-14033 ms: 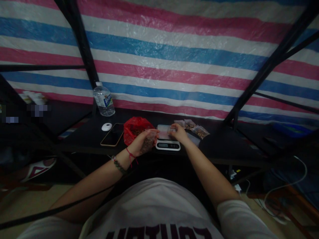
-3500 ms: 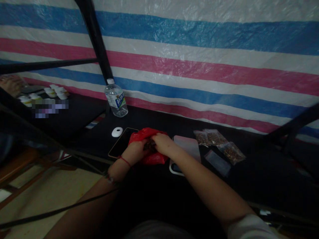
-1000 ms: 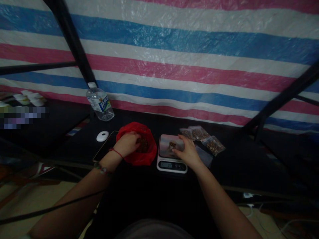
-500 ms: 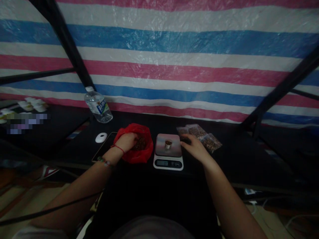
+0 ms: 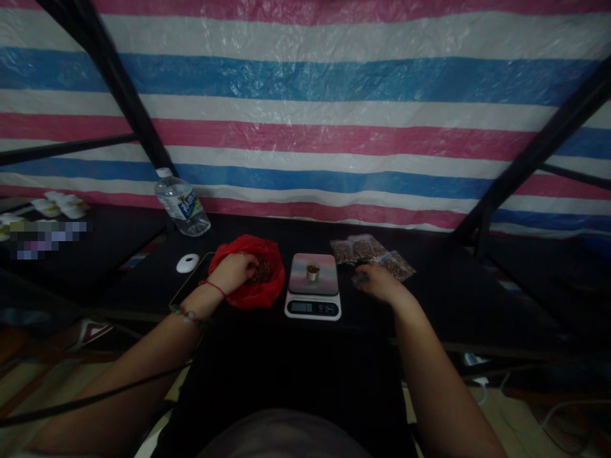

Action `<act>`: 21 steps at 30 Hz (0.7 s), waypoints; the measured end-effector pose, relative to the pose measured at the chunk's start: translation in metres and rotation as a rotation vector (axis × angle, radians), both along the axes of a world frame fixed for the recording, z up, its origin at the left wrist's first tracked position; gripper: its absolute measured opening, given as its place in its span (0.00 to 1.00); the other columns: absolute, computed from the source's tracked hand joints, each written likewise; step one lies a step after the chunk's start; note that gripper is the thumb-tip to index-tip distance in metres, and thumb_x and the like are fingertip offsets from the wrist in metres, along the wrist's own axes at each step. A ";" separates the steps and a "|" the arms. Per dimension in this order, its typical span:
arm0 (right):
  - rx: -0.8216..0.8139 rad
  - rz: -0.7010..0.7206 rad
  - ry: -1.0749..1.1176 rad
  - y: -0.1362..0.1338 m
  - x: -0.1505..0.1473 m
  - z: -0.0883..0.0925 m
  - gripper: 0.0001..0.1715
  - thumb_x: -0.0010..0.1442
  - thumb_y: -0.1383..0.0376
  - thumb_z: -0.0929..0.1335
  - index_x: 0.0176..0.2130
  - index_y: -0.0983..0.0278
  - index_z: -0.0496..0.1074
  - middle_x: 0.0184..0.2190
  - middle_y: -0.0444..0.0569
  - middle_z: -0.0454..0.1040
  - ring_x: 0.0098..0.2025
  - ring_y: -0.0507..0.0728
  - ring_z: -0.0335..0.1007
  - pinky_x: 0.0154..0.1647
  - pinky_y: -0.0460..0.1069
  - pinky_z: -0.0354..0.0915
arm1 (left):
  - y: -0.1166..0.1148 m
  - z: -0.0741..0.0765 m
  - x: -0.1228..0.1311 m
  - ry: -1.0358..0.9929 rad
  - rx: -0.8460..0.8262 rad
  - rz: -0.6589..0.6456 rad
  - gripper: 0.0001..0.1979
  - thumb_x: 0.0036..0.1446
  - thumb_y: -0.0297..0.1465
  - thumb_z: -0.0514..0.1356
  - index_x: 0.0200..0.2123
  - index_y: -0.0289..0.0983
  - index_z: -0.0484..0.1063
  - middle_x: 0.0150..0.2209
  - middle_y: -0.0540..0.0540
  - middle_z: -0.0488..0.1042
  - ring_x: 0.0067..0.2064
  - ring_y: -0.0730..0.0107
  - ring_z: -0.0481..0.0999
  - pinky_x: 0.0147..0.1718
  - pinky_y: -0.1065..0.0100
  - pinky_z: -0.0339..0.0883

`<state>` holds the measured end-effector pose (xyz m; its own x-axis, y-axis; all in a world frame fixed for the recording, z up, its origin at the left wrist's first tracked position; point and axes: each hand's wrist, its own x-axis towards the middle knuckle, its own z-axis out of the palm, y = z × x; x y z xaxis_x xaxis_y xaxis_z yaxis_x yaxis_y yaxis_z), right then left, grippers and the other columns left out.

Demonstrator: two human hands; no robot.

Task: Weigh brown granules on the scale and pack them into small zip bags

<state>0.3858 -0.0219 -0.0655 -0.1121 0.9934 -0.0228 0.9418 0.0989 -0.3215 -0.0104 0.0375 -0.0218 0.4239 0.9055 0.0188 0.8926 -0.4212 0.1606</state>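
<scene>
While dipping the left hand (image 5: 231, 273) into a red bag (image 5: 270, 289), holds the right hand (image 5: 384, 283) beside a white scale (image 5: 312, 308).
Bends left fingers (image 5: 249, 261) over brown pieces (image 5: 263, 273) in the bag; cannot tell if clamped on any. Curls right fingers (image 5: 371, 271) at a small clear bag (image 5: 360, 278); cannot tell if gripping it. See three filled bags (image 5: 366, 245) behind that hand, and on the scale a small metal cup (image 5: 312, 274).

On the desk (image 5: 458, 292), a scale (image 5: 312, 298) carrying a cup (image 5: 312, 275) is sitting between a bag (image 5: 258, 296), left, and packets (image 5: 366, 247), right; a bottle (image 5: 184, 207) is standing behind, farther left.
</scene>
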 end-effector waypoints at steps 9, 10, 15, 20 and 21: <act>0.089 -0.032 0.063 0.003 0.004 -0.010 0.24 0.44 0.70 0.73 0.44 0.63 0.76 0.42 0.55 0.77 0.44 0.63 0.73 0.45 0.53 0.65 | -0.009 0.005 0.001 -0.035 -0.017 -0.048 0.15 0.54 0.28 0.54 0.41 0.38 0.78 0.42 0.45 0.79 0.43 0.61 0.77 0.46 0.67 0.66; 0.093 -0.067 0.074 0.003 0.005 -0.010 0.26 0.43 0.71 0.73 0.45 0.64 0.75 0.43 0.55 0.77 0.44 0.63 0.73 0.45 0.53 0.65 | -0.009 0.004 0.001 -0.033 -0.024 -0.047 0.15 0.54 0.28 0.54 0.41 0.38 0.78 0.43 0.46 0.79 0.43 0.61 0.77 0.46 0.67 0.66; 0.055 -0.168 0.137 0.004 0.013 -0.008 0.23 0.47 0.72 0.71 0.46 0.66 0.74 0.37 0.53 0.78 0.39 0.59 0.74 0.40 0.50 0.65 | -0.005 -0.007 -0.002 -0.020 0.026 -0.016 0.14 0.57 0.33 0.54 0.40 0.38 0.78 0.43 0.43 0.79 0.43 0.59 0.77 0.44 0.67 0.66; 0.011 -0.169 0.265 0.003 0.031 -0.008 0.16 0.49 0.71 0.68 0.41 0.67 0.75 0.29 0.49 0.77 0.32 0.56 0.73 0.33 0.48 0.64 | -0.002 -0.013 -0.002 -0.001 0.062 0.007 0.17 0.60 0.33 0.51 0.46 0.35 0.75 0.45 0.41 0.78 0.45 0.58 0.76 0.47 0.64 0.64; 0.016 -0.185 0.313 0.003 0.035 -0.008 0.16 0.49 0.71 0.68 0.41 0.66 0.75 0.29 0.48 0.77 0.31 0.56 0.73 0.33 0.48 0.65 | -0.003 -0.012 -0.001 0.001 0.064 0.010 0.18 0.60 0.33 0.50 0.48 0.36 0.74 0.46 0.41 0.77 0.46 0.59 0.75 0.48 0.64 0.64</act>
